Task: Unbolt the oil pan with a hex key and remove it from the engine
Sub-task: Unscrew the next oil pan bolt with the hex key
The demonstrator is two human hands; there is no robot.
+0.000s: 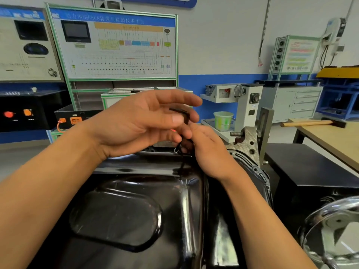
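- Head view: my left hand [139,121] pinches the bent top of the black L-shaped steel hex key [186,115]. My right hand [210,152] curls round its shaft, at the far rim of the glossy black pressed-steel oil pan [124,216].
- I judge a far-rim bolt is being unscrewed. The next move calls for keeping the key upright and seated.

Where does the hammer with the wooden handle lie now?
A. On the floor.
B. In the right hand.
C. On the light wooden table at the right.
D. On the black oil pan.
C: the hammer with the wooden handle lies flat on the light wooden table, at the right edge of the view.
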